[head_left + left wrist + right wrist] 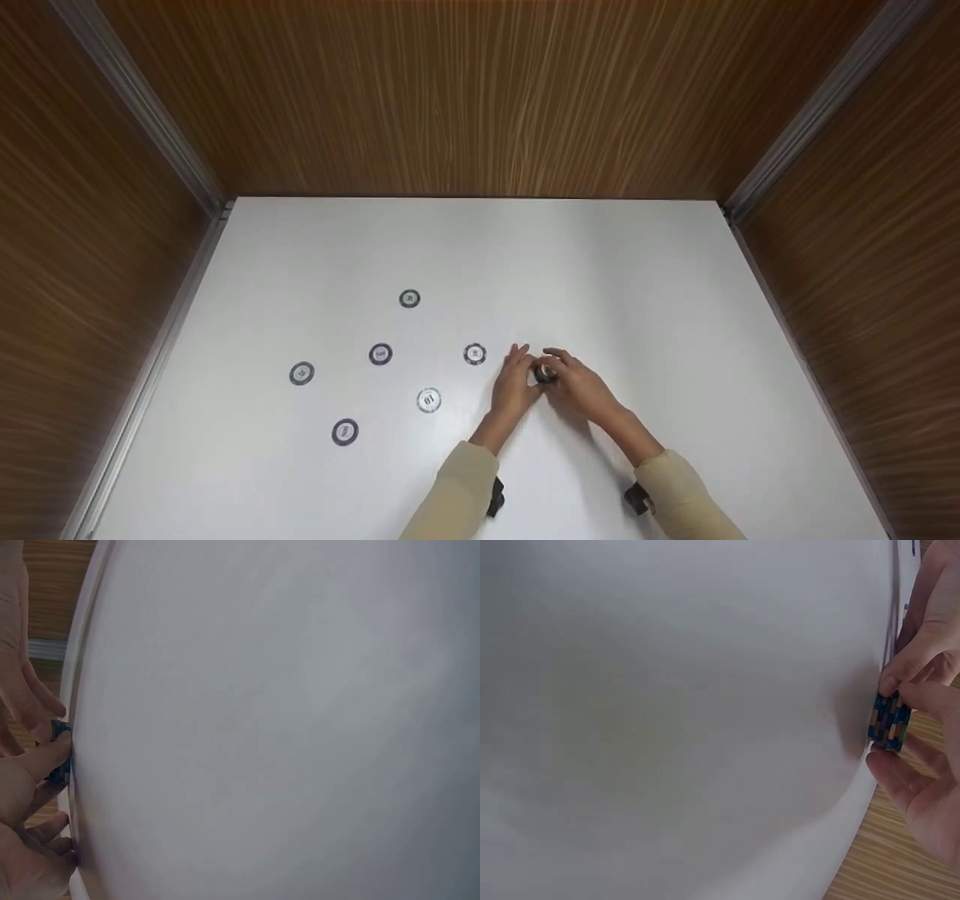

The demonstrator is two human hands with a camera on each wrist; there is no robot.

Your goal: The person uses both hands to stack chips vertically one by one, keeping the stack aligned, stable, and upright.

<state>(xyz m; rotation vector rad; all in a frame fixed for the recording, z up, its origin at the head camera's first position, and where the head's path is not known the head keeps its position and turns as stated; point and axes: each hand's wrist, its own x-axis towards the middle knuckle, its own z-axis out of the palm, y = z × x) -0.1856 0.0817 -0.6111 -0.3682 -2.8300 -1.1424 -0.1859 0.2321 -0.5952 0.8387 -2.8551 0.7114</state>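
A short stack of poker chips (545,373) stands on the white table, right of the loose chips. Its patterned blue, dark and tan edges show best in the right wrist view, where the chip stack (889,721) sits between both hands. My left hand (516,385) pinches it from the left with thumb and fingers. From the other side my right hand (583,386) holds it, thumb and fingertips against its edge. The fingers cover part of the stack, so its exact height cannot be told.
Several single chips lie flat to the left, among them a white-centred chip (475,354) near the left hand, a pale chip (429,400) marked 10 and a dark-rimmed chip (345,432). Wood-grain panels (480,97) enclose the white table (675,300) at the back and sides.
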